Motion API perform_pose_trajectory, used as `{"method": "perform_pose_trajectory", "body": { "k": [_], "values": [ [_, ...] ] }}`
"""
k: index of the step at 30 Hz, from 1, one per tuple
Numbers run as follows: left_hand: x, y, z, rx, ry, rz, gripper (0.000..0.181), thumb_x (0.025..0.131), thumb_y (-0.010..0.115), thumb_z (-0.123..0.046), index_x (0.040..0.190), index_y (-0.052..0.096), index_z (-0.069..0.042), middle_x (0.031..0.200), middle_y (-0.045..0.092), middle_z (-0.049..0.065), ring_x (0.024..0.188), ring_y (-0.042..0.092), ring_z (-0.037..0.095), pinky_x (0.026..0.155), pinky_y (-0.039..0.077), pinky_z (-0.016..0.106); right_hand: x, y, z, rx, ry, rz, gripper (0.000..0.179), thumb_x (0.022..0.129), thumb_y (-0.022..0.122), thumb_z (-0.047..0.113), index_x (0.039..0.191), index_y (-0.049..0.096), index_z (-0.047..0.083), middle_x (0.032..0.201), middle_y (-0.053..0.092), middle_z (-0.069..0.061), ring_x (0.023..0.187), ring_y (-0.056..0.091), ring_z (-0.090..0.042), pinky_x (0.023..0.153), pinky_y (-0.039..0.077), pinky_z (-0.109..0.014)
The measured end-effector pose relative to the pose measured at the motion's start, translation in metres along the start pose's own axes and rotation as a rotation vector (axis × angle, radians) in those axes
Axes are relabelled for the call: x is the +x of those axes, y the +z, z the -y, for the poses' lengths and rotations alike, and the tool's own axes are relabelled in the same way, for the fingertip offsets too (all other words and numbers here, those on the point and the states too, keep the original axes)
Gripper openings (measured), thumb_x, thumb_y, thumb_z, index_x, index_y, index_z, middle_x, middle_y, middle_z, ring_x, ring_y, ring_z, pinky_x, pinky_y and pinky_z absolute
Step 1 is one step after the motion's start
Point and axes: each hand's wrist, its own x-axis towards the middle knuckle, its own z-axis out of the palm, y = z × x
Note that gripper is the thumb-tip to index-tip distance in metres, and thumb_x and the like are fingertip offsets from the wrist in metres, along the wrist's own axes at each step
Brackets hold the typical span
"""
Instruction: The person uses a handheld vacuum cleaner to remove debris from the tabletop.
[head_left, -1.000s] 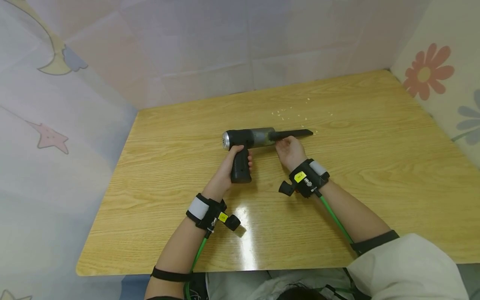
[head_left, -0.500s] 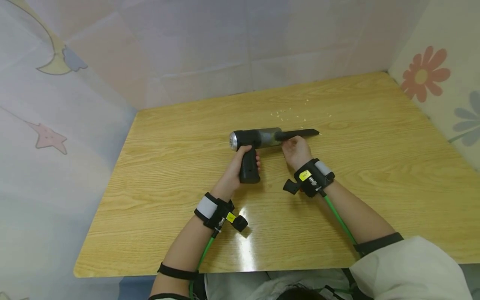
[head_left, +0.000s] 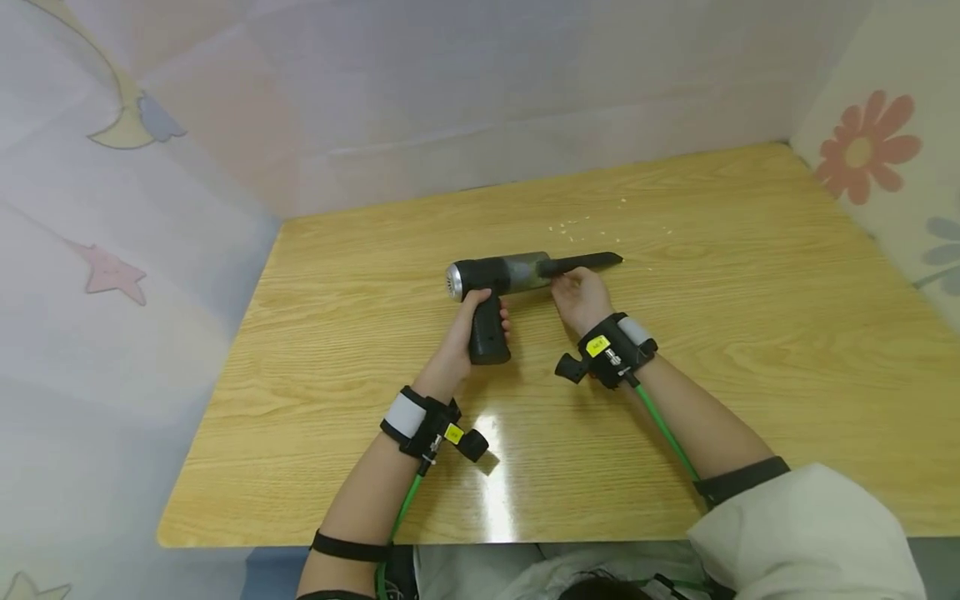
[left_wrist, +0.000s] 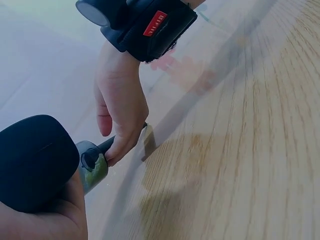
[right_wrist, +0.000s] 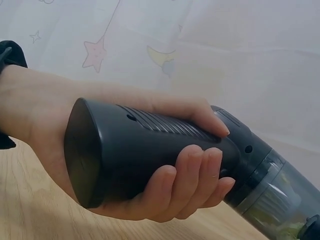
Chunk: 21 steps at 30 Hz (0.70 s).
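Observation:
A black handheld vacuum cleaner with a clear dust cup is held just above the table in the head view. My left hand grips its handle, with the thumb high on the grip; in the right wrist view the fingers curl round it. Out of the cup runs a long black crevice nozzle, pointing right. My right hand pinches the nozzle near its base. Greenish matter shows inside the cup in the left wrist view.
Small pale crumbs lie scattered on the wooden table, beyond the nozzle. Printed cloth walls stand behind and at both sides of the table. Each wrist wears a strapped camera with a green cable.
The vacuum cleaner shifted right with both hands, then back left. Its nozzle tip now angles slightly farther up in the head view. Both holds stay the same.

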Motion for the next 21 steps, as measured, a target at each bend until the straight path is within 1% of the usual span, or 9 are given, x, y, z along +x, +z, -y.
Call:
{"method": "perform_pose_trajectory", "body": {
  "k": [6,9,11,13,17,21],
  "values": [
    [0.002,-0.001,-0.002,0.015,-0.003,-0.012,0.026,0.095,0.044,-0.036,0.097,0.053,-0.011,0.075,0.054,-0.006,0.062,0.052,0.005,0.058,0.046,0.017,0.004,0.002,-0.001,-0.025,0.007,0.011,0.059,0.100,0.034,0.003,0.152,0.012,0.021,0.156,0.020,0.001,0.145,0.025,-0.011,0.117,0.022,-0.018],
    [0.003,-0.001,-0.002,0.017,-0.014,-0.012,0.027,0.096,0.043,-0.036,0.097,0.053,-0.011,0.075,0.054,-0.006,0.062,0.052,0.004,0.059,0.046,0.017,0.002,0.001,0.001,-0.013,0.017,0.007,0.058,0.100,0.033,0.004,0.151,0.013,0.021,0.155,0.021,0.002,0.144,0.026,-0.010,0.117,0.023,-0.018],
    [0.002,-0.001,-0.002,0.023,-0.022,-0.007,0.027,0.096,0.043,-0.036,0.097,0.053,-0.012,0.075,0.054,-0.007,0.062,0.052,0.004,0.060,0.046,0.017,0.000,0.000,0.002,-0.007,0.023,0.004,0.058,0.100,0.033,0.004,0.152,0.012,0.021,0.154,0.022,0.002,0.144,0.026,-0.010,0.117,0.024,-0.017],
    [0.001,0.000,-0.002,0.034,-0.029,0.002,0.027,0.097,0.042,-0.036,0.097,0.054,-0.012,0.076,0.054,-0.007,0.062,0.052,0.004,0.061,0.045,0.018,-0.003,-0.001,0.003,0.022,0.033,0.005,0.059,0.100,0.032,0.003,0.152,0.011,0.022,0.155,0.022,0.003,0.144,0.026,-0.009,0.116,0.023,-0.016],
    [-0.001,0.001,-0.003,0.063,-0.040,0.024,0.026,0.097,0.044,-0.035,0.097,0.054,-0.012,0.078,0.055,-0.006,0.063,0.052,0.004,0.063,0.045,0.018,-0.010,-0.003,0.005,0.055,0.032,0.002,0.062,0.099,0.030,0.001,0.152,0.008,0.024,0.156,0.017,0.005,0.144,0.025,-0.007,0.115,0.025,-0.015],
    [-0.002,0.004,-0.002,0.073,-0.053,0.040,0.025,0.097,0.044,-0.034,0.100,0.054,-0.011,0.080,0.055,-0.005,0.064,0.052,0.005,0.063,0.046,0.019,-0.018,-0.004,0.007,0.035,0.016,-0.007,0.066,0.099,0.029,0.001,0.152,0.001,0.027,0.158,0.012,0.006,0.144,0.024,-0.006,0.114,0.025,-0.013]
  ]
}}
